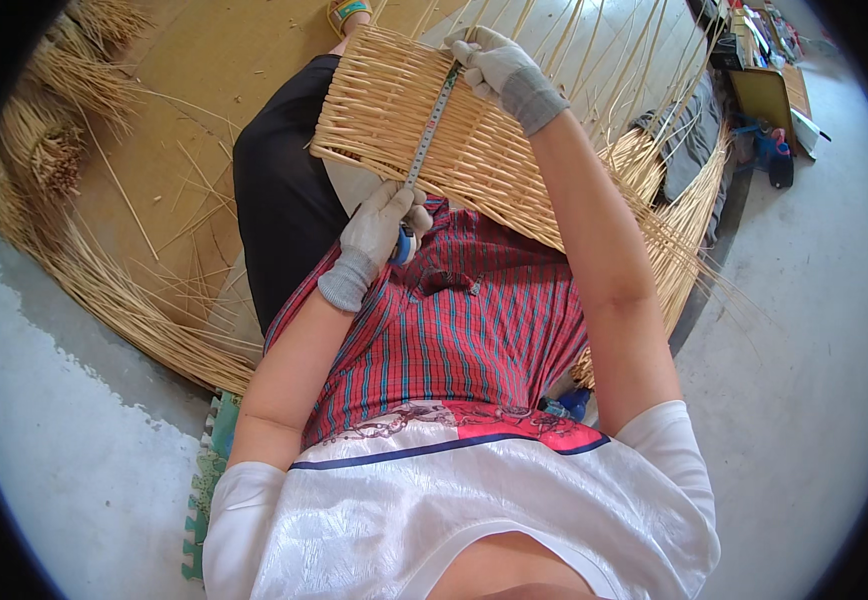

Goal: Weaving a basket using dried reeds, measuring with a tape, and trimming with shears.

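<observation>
A woven wicker panel (384,95) lies across my lap, its long loose canes (594,40) fanning out from the far right side. Over the weave runs a tape measure (432,122), its blade stretched from the near edge to the far edge. My left hand (379,225), in a pale work glove, is closed around the blue tape case at the near edge. At the far edge my gloved right hand (494,62) pinches the end of the blade against the wicker.
Bundles of cane (44,130) lie on the left, with a long bundle curving along the mat (169,150). More cane (689,220) is heaped at the right. A red checked apron (434,340) covers my lap. Boxes and small items (764,90) stand at the upper right.
</observation>
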Demonstrator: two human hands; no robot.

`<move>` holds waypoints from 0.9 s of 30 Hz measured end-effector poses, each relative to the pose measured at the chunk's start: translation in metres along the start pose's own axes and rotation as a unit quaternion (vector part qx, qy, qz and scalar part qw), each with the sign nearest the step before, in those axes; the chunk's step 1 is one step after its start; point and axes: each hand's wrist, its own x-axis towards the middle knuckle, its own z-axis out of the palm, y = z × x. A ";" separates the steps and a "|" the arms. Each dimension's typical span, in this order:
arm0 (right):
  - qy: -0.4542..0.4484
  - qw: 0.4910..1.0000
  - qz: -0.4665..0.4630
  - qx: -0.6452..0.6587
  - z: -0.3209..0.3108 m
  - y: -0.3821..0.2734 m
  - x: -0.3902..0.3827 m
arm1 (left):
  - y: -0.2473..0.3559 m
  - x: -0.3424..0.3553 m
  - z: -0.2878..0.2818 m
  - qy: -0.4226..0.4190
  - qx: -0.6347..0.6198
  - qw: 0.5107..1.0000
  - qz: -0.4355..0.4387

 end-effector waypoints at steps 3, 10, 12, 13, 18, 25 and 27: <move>0.064 0.996 -0.013 -0.058 0.011 -0.004 -0.004 | -0.006 0.002 0.001 0.021 0.012 1.000 0.014; 0.162 0.936 -0.103 -0.294 -0.017 0.008 -0.018 | -0.012 -0.006 0.021 -0.020 0.025 0.999 0.017; 0.186 0.906 -0.138 -0.354 -0.023 0.020 -0.022 | -0.021 -0.004 0.030 -0.015 0.023 1.000 0.011; 0.208 0.871 -0.172 -0.411 -0.025 0.024 -0.023 | -0.022 -0.003 0.032 -0.018 0.025 1.000 0.004; 0.183 0.938 -0.112 -0.272 -0.032 0.037 -0.018 | -0.025 0.002 0.034 -0.035 0.028 0.999 0.000; 0.199 0.954 0.008 -0.225 -0.030 0.023 -0.018 | -0.028 0.006 0.033 -0.016 0.016 1.000 -0.007; 0.140 0.965 0.003 -0.223 -0.037 0.018 -0.015 | -0.028 0.005 0.033 -0.018 0.033 0.999 -0.015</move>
